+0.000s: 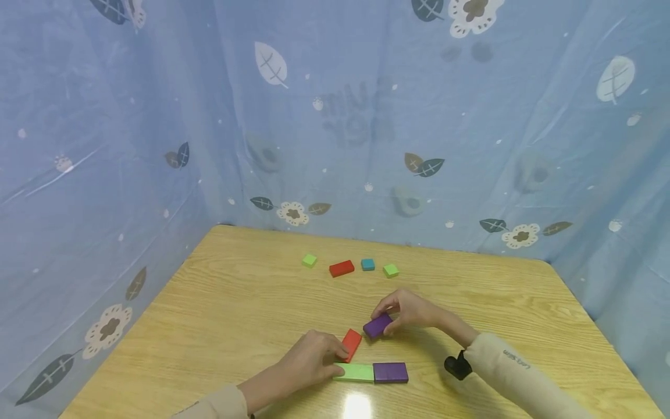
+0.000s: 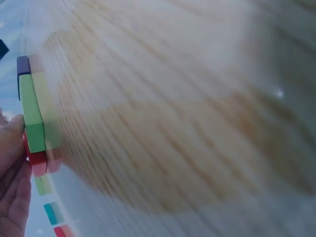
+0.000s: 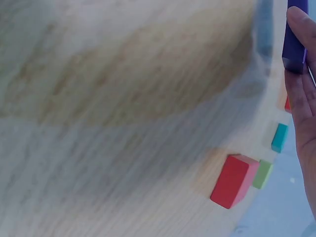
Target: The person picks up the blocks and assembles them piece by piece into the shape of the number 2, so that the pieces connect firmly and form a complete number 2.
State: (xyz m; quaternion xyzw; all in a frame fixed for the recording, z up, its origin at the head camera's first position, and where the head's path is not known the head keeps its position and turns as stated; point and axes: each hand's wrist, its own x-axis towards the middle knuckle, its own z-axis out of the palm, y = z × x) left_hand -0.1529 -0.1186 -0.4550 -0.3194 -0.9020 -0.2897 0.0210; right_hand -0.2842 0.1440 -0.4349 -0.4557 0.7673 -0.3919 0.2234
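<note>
My right hand (image 1: 408, 309) pinches a purple block (image 1: 378, 326) between thumb and fingers, tilted, beyond the near row. The same purple block (image 3: 295, 44) shows at the top right of the right wrist view. At the near side, my left hand (image 1: 314, 358) has its fingers curled at the lower end of a slanting red block (image 1: 352, 342), partly covering it. Its thumb touches the left end of a light green block (image 1: 357, 373). A second purple block (image 1: 390, 372) lies end to end with the green one.
Toward the back lie a green block (image 1: 309, 261), a dark red block (image 1: 342, 268), a teal block (image 1: 368, 265) and another green block (image 1: 391, 270). A red block (image 3: 231, 180) appears close in the right wrist view. A patterned blue curtain (image 1: 335, 116) surrounds the wooden table (image 1: 209, 326).
</note>
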